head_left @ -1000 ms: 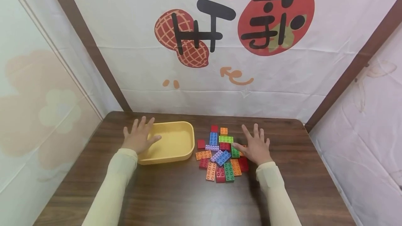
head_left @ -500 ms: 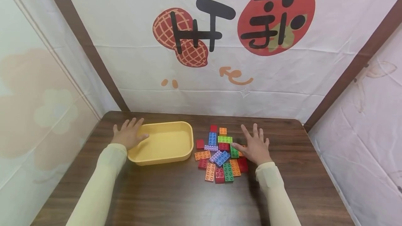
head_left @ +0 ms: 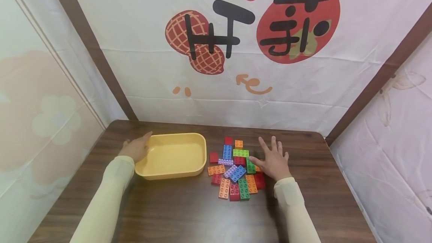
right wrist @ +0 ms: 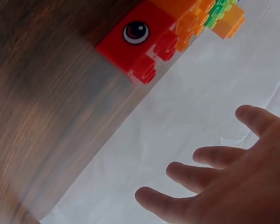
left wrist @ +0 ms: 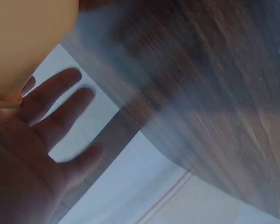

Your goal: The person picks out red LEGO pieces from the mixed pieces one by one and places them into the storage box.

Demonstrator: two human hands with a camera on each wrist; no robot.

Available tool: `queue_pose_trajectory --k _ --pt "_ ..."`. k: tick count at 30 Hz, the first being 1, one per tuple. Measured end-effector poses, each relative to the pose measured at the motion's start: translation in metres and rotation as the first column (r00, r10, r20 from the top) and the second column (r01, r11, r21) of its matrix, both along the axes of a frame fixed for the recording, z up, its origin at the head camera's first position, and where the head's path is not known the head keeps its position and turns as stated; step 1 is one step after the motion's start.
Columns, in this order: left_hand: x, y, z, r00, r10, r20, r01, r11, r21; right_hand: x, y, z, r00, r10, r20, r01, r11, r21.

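At the left rim of a yellow plastic tray [head_left: 172, 176] is my left hand [head_left: 134, 149]. In the left wrist view its fingers [left wrist: 60, 116] spread fairly straight beside the tray's outer wall [left wrist: 28, 42], with the rim reaching in at the palm. Most of the thumb is hidden there. My right hand [head_left: 275, 162] hovers with spread fingers over the right side of a group of building bricks, holding nothing. Its thumb overlaps a green brick [head_left: 250, 165]. The right wrist view shows a red brick with a printed eye [right wrist: 130, 39], near an orange brick [right wrist: 177, 11].
Several coloured bricks lie loosely grouped right of the tray, among them a blue brick [head_left: 237, 174], a lime brick [head_left: 241, 153] and a peach brick [head_left: 224, 188]. All rest on a dark wooden table [head_left: 189, 213]. A printed cloth wall [head_left: 202, 110] rises behind its far edge.
My left hand has moved left off the tray's inside, then come down at its left rim with the fingers now lower. The right hand stays nearly still above the bricks.
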State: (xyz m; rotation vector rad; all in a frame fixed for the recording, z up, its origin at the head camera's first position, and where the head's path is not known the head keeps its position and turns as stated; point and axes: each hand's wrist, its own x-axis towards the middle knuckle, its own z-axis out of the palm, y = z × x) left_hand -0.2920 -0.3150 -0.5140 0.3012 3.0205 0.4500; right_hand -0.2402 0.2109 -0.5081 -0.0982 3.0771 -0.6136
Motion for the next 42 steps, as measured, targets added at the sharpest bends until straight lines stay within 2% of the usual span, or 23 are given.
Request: queue_pose_trajectory --k 5,15,21,27,38,42 --pt "-0.001 0.002 -0.004 1.0 -0.005 0.01 0.005 0.998 0.058 -0.001 0.001 -0.002 1.0 0.019 0.011 -0.019 1.0 -0.008" --pt "-0.005 0.001 -0.007 0.999 -0.011 -0.031 0.013 0.998 0.068 -0.003 0.015 -0.005 0.996 0.067 0.055 -0.066 0.998 -0.011" --pt "-0.006 0.002 -0.007 1.0 -0.01 -0.02 0.012 0.997 0.071 0.001 0.017 -0.001 0.988 0.06 0.14 -0.055 0.998 -0.04" --pt "-0.005 0.003 -0.004 1.0 -0.003 -0.019 0.005 0.997 0.079 0.006 0.017 -0.002 0.973 0.051 0.223 -0.05 0.999 -0.013" --pt "-0.005 0.003 -0.008 0.999 -0.015 -0.039 0.018 0.996 0.084 0.006 0.026 -0.011 0.977 0.062 0.204 -0.073 0.996 0.044" --pt "-0.004 0.005 -0.011 0.999 -0.015 -0.042 0.019 0.996 0.088 0.006 0.029 -0.01 0.979 0.052 0.197 -0.064 0.996 0.056"
